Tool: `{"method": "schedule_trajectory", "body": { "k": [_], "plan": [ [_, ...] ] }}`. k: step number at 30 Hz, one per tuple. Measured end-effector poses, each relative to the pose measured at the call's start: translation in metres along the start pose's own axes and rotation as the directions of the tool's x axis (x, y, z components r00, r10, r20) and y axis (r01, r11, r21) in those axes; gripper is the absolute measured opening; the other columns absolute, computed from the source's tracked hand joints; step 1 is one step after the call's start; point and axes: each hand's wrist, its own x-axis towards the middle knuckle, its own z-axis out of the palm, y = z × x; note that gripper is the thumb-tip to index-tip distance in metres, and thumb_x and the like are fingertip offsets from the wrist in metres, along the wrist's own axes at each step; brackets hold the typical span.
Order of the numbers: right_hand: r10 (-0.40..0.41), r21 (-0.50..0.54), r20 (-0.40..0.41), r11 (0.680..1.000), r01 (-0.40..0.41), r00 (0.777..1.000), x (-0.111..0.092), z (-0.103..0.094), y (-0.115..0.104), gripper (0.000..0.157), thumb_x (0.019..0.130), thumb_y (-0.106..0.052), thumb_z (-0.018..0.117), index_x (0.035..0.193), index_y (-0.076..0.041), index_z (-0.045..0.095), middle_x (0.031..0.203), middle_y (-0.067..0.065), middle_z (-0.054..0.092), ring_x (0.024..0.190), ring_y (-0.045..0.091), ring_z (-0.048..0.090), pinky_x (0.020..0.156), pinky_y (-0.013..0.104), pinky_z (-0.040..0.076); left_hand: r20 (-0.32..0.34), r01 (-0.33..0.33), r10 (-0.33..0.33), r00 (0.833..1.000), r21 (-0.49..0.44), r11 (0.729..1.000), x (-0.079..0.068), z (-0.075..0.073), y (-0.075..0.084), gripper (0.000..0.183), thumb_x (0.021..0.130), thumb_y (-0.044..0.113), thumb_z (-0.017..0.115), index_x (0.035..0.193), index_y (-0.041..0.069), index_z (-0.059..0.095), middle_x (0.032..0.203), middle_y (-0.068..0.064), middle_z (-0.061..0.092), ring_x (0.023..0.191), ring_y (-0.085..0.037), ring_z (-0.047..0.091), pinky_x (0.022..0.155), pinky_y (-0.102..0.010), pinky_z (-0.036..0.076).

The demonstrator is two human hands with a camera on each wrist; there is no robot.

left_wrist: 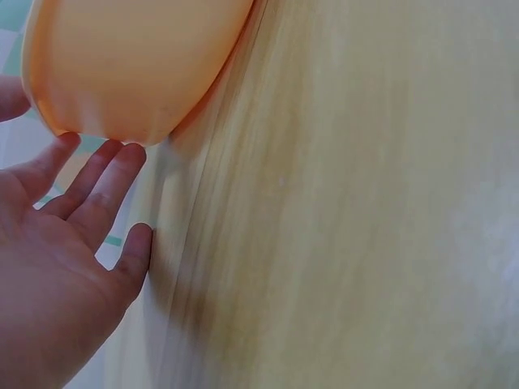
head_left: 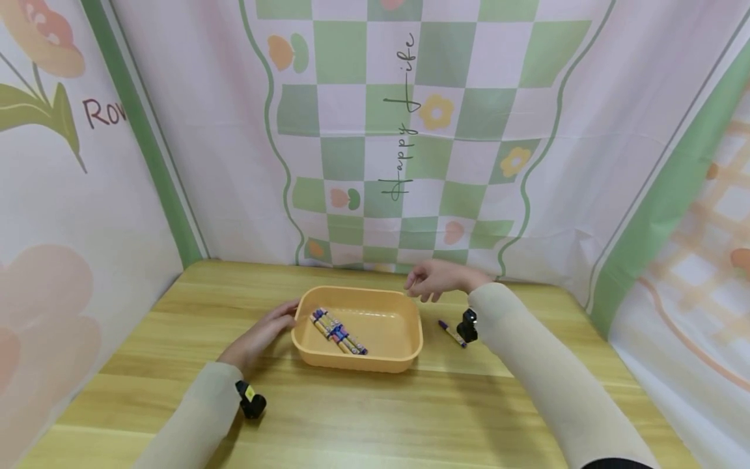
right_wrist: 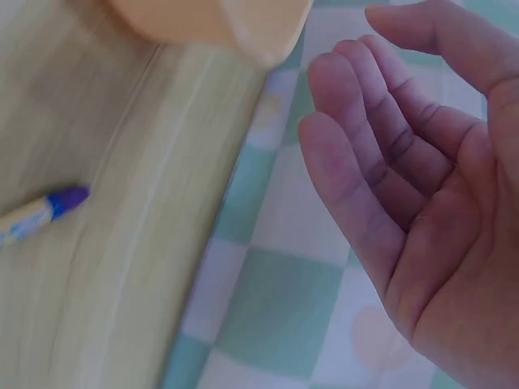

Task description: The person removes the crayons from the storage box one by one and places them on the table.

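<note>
An orange plastic basin [head_left: 357,361] stands on the wooden table. Several crayons [head_left: 336,332] with purple ends and printed wrappers lie together inside it, toward its left. My left hand [head_left: 266,329] is at the basin's left end; in the left wrist view its fingertips [left_wrist: 130,154] touch the outer wall, fingers extended. Over the basin's back right corner, my right hand [head_left: 436,277] is raised with nothing in it, its fingers loosely bent in the right wrist view. One more crayon [head_left: 452,333] lies on the table right of the basin, below the right forearm.
The wooden table [head_left: 375,417] ends at a checked green-and-white curtain [head_left: 392,163] behind the basin. More printed cloth hangs at the left and right sides. A small black camera [head_left: 250,400] sits on the left wrist, another camera [head_left: 467,326] on the right.
</note>
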Motion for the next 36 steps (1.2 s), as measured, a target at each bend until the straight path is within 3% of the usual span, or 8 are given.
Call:
{"method": "schedule_trajectory", "body": {
  "k": [7,15,25,36],
  "plan": [
    [-0.009,-0.065,0.077,0.998,0.014,0.997,0.022,0.015,-0.028,0.035,0.094,-0.021,0.068,0.121,0.001,0.063,0.108,0.01,0.071,0.093,0.024,0.069,0.079,0.037,0.058,-0.003,0.016,-0.016,1.0,0.001,1.0,-0.002,0.0,0.001,0.06,0.1,0.031,0.051,0.158,0.025,0.034,0.164,-0.008,0.023,0.151,-0.037,0.006,0.113,-0.069,-0.005],
    [0.052,-0.083,0.147,0.996,-0.04,0.988,0.043,0.036,-0.046,0.028,0.093,-0.025,0.072,0.114,-0.008,0.065,0.107,0.003,0.068,0.097,0.024,0.068,0.083,0.035,0.057,0.002,-0.004,0.004,1.0,-0.016,1.0,-0.002,0.002,0.001,0.06,0.1,0.028,0.05,0.158,0.022,0.034,0.164,-0.008,0.025,0.151,-0.036,0.008,0.114,-0.066,-0.005],
    [0.056,-0.083,0.227,0.996,-0.038,0.972,0.067,0.057,-0.053,0.026,0.092,-0.026,0.074,0.111,-0.01,0.066,0.104,0.001,0.069,0.095,0.017,0.066,0.084,0.034,0.057,0.012,-0.017,0.017,1.0,-0.004,1.0,-0.001,0.0,0.0,0.06,0.101,0.03,0.05,0.158,0.021,0.033,0.164,-0.009,0.024,0.151,-0.036,0.008,0.114,-0.067,-0.004],
    [0.09,-0.075,0.307,0.995,-0.07,0.948,0.081,0.079,-0.053,0.018,0.088,-0.025,0.078,0.1,-0.012,0.072,0.095,-0.001,0.068,0.091,0.016,0.062,0.092,0.041,0.054,0.011,-0.01,0.01,1.0,0.009,1.0,-0.003,0.0,0.001,0.061,0.102,0.033,0.049,0.159,0.02,0.03,0.164,-0.011,0.023,0.151,-0.038,0.006,0.113,-0.069,-0.005]
  ]
}}
